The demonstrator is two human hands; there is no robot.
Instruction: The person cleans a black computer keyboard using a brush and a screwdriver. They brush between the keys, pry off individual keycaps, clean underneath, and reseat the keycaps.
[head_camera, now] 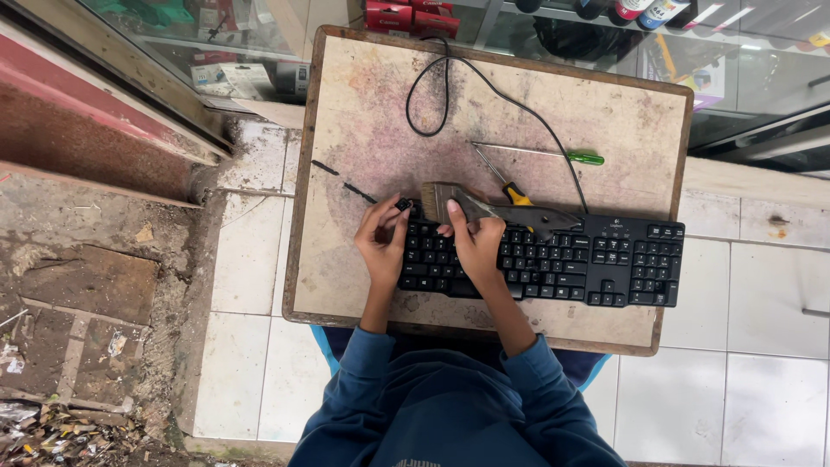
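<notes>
On top of a worn, stained wooden table (pixel 363 112) lies a black keyboard (pixel 553 255), and a person in a blue hoodie bends over it. Its black cable (pixel 450 82) loops toward the back edge of the table. The left hand (pixel 380 242) sits at the keyboard's left end, with its fingertips pinched on a small black piece (pixel 403 205) at the top corner; it looks like a keycap, but it is too small to be sure. The right hand (pixel 475 238) has its fingers curled tight around the grey handle of a wide paintbrush (pixel 484 206), whose bristles touch the top left keys. Just behind the keyboard lie a yellow-handled screwdriver (pixel 506 182) and a green-handled screwdriver (pixel 545 154). Two thin black strips (pixel 341 177) lie on the table near the left hand. The cleaning looks only just started: the brush is at the left end, and the middle and right keys look untouched.
</notes>
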